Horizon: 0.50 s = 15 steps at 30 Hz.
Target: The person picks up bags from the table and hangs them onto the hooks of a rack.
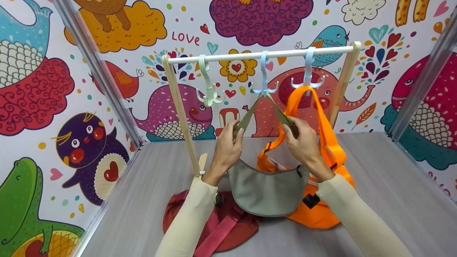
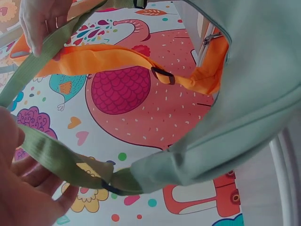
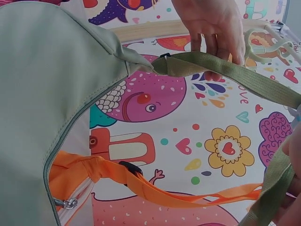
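A grey-green shoulder bag (image 1: 269,189) hangs by its olive strap (image 1: 249,115) from the middle blue hook (image 1: 264,85). My left hand (image 1: 228,148) holds the left side of the strap, and in the left wrist view its fingers (image 2: 40,181) lie behind the webbing. On the other side, my right hand (image 1: 305,146) grips the strap between thumb and fingers. Right behind the grey-green bag, an orange bag (image 1: 317,216) hangs by its orange strap (image 1: 326,132) from the right blue hook (image 1: 308,80). Its lower part reaches the floor.
A wooden rack with a white rail (image 1: 232,56) carries the hooks. The pale green hook (image 1: 210,94) at left bears nothing. A dark red bag (image 1: 228,235) lies on the grey floor (image 1: 132,210), partly behind my left sleeve. Printed wall panels (image 1: 153,76) stand around.
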### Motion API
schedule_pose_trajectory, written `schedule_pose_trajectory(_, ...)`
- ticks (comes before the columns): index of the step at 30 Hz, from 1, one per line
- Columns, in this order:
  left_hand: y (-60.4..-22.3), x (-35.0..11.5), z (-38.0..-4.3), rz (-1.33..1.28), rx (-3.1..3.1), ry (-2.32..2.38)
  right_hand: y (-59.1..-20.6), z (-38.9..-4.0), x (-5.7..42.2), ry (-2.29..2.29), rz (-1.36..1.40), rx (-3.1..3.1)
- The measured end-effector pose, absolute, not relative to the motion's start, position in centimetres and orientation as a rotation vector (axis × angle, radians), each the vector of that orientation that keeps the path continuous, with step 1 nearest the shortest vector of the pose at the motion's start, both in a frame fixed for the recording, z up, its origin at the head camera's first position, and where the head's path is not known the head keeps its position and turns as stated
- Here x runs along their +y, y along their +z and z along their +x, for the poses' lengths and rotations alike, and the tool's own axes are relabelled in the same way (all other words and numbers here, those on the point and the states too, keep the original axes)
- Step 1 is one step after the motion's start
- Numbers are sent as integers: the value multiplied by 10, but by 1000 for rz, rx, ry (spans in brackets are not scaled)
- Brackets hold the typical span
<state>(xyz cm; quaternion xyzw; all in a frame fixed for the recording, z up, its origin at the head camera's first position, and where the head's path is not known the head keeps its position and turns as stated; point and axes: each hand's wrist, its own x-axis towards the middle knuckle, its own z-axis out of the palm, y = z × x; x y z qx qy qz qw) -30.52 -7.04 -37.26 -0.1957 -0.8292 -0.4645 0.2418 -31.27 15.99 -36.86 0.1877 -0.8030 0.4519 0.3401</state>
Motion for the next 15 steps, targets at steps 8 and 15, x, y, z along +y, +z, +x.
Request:
schedule_pose_trajectory(8, -372, -76, -302, -519, -2269, -1260, -368, -310, 161, 1177, 477, -2043)
schedule_pose_trajectory(15, -372, -81, -298, -512, -2283, -1218, -366, -306, 162, 1184, 469, -2024)
